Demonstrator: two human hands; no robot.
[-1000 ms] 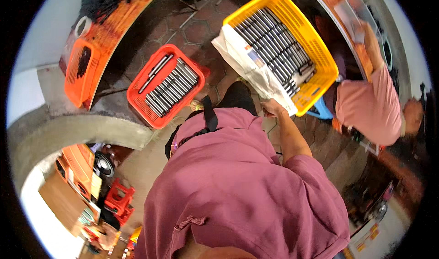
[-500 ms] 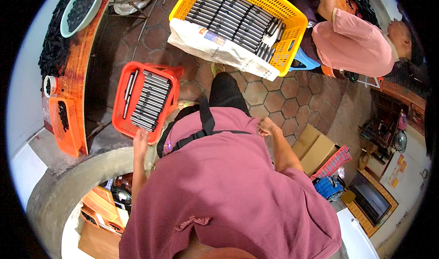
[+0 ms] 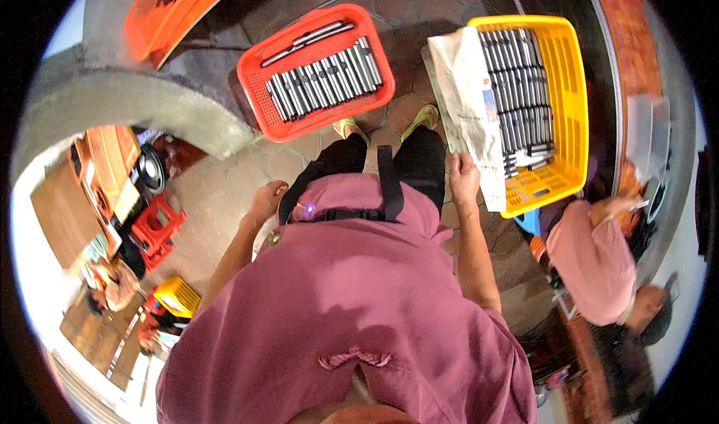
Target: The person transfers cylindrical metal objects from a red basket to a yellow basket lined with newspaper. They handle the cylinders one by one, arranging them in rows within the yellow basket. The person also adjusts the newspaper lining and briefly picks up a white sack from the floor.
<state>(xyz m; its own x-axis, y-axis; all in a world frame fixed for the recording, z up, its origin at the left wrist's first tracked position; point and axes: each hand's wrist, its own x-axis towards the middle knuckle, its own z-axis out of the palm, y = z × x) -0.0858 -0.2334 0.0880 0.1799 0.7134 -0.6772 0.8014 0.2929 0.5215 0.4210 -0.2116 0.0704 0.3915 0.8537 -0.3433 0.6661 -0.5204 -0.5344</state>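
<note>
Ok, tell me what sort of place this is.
Probably a small workshop: the red basket and yellow basket hold rows of silver-and-black rods, and a co-worker is beside a long table.

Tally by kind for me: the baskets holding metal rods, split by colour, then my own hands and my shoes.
Red rod basket: 1
Yellow rod basket: 1
Left hand and right hand: 2
Shoes: 2
Total: 6

This appears to be a small workshop: silver rods (image 3: 322,79) with black sections lie in rows in a red plastic basket (image 3: 329,118) and a yellow plastic crate (image 3: 573,109) over a paved floor (image 3: 217,175), while a co-worker (image 3: 593,263) is at a long wooden workbench (image 3: 633,57) bearing a clear plastic bin (image 3: 645,135).
</note>
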